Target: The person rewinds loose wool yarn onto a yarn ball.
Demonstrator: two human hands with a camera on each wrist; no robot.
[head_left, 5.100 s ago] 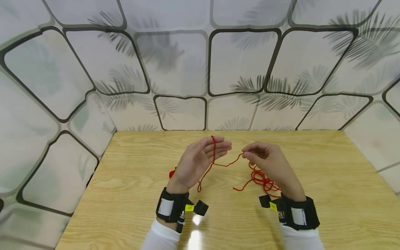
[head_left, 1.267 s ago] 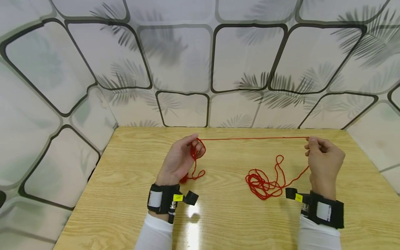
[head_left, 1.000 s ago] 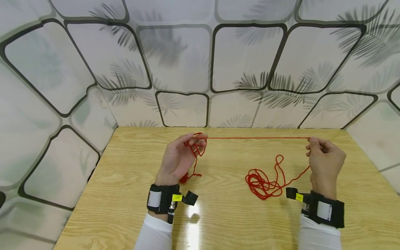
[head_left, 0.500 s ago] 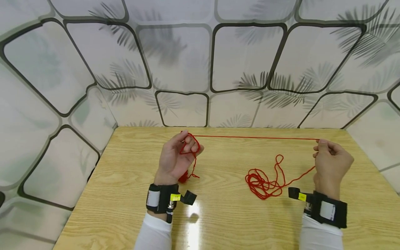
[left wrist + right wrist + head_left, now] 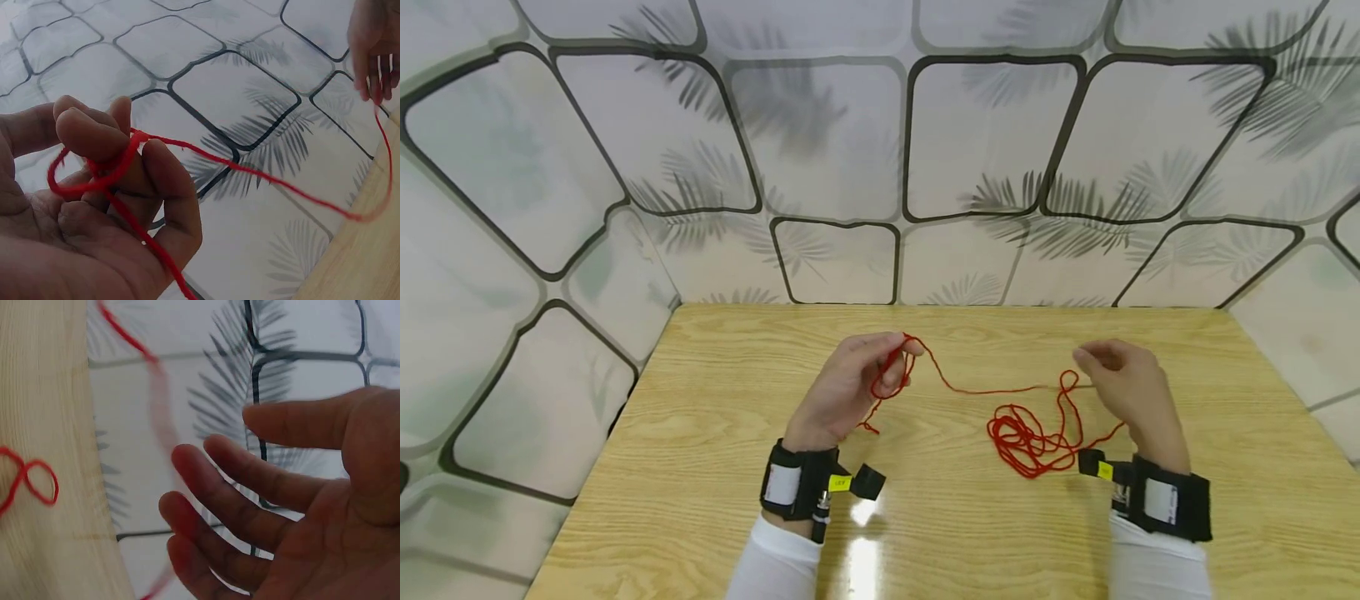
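My left hand [image 5: 842, 387] pinches red yarn [image 5: 281, 183] between thumb and fingertips, with a loop [image 5: 78, 189] wound about its fingers. From there a slack strand [image 5: 977, 392] sags across to the right. My right hand [image 5: 1138, 400] has its thumb apart from loosely bent fingers [image 5: 250, 472] in the right wrist view, and the blurred strand passes behind their tips. Below and left of that hand, a tangled heap of yarn [image 5: 1018, 440] lies on the table. A short tail [image 5: 870, 428] hangs under the left hand.
The wooden table [image 5: 955, 525] ends at a patterned cloth wall [image 5: 962, 258] at the back. Each wrist wears a black strap [image 5: 1187, 507] with a small camera block [image 5: 868, 482] sticking out inward.
The strand, pulled taut between both hands half a second ago, has gone slack and dropped. My right hand let go and moved left; my left hand moved slightly right.
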